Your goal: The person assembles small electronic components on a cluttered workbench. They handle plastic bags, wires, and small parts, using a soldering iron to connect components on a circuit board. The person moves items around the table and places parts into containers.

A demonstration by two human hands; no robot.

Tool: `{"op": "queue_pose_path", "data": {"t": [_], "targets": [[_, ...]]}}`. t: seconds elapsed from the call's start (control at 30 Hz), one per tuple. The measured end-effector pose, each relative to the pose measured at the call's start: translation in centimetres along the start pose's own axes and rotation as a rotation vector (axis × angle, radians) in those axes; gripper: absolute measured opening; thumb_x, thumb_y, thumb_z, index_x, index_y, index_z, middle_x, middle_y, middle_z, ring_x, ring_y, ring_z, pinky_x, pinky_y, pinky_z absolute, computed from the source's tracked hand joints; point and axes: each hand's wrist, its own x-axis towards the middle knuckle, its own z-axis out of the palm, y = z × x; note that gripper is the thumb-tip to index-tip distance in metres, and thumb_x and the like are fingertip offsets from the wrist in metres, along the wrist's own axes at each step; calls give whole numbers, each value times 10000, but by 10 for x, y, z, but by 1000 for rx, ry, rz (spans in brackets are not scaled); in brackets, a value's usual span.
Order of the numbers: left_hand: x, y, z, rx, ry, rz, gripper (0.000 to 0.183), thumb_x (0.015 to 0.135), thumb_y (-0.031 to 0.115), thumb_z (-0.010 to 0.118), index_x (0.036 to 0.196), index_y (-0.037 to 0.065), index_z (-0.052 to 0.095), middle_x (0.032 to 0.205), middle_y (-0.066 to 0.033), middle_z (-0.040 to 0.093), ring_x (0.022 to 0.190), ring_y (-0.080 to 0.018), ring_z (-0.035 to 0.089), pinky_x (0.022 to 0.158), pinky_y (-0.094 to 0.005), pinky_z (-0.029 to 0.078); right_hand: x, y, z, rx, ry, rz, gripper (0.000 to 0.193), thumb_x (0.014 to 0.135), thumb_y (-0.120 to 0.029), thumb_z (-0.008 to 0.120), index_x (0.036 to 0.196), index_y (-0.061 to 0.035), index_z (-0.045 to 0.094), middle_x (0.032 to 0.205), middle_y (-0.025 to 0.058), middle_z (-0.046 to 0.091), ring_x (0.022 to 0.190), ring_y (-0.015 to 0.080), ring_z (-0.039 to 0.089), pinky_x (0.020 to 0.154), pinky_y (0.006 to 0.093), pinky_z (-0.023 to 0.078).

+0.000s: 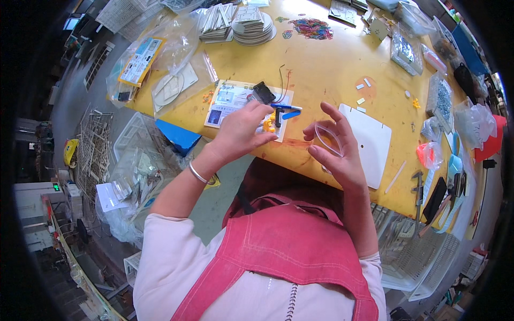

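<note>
My left hand (245,127) hovers over a printed sheet (217,114), thumb and fingers apart. Beside its fingertips are small yellow parts (269,125), a black part (279,116) and a blue strip (290,114). Just beyond the fingers lies a black box (263,92) with thin wires. My right hand (342,147) is raised near the table's front edge, fingers curled round a thin, clear curved plastic piece (328,140); its exact kind is unclear. A white board (369,144) with a small hole lies beside and partly behind this hand.
Clear bags with white discs (174,88) lie to the left. Stacked pale discs (254,29) and colourful clips (312,29) stand at the back. Boxes of small parts (439,96), calipers (418,192) and tape rolls (455,163) line the right. White crates (423,262) flank me below the table.
</note>
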Motion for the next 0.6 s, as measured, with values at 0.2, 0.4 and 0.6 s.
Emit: {"op": "queue_pose_path", "data": {"t": [0.2,0.4,0.6], "targets": [[2,-5,15,-9,41,-4,372,873,173,836,1183,60,666,1029,-120,634,874,-300,681,740,-383,554,-1,4,-1,-11,7,12,861,896,-41,772,1629,-47,320,1199,116,668,1168,215,633,1082,383,476],[-16,1,0,-348,136,-180,307,911,166,818,1158,29,697,1008,-77,637,800,-177,662,711,-309,526,-1,7,2,-83,-18,-29,857,896,-19,765,1623,-29,311,1170,112,662,1148,206,622,1093,383,465],[-40,63,11,-1059,303,-211,237,977,129,781,1165,5,706,1020,-14,631,763,-48,559,678,-220,459,-3,8,21,-341,-66,-111,872,897,-7,754,1643,-71,307,1172,111,648,1138,206,620,1072,373,469]]}}
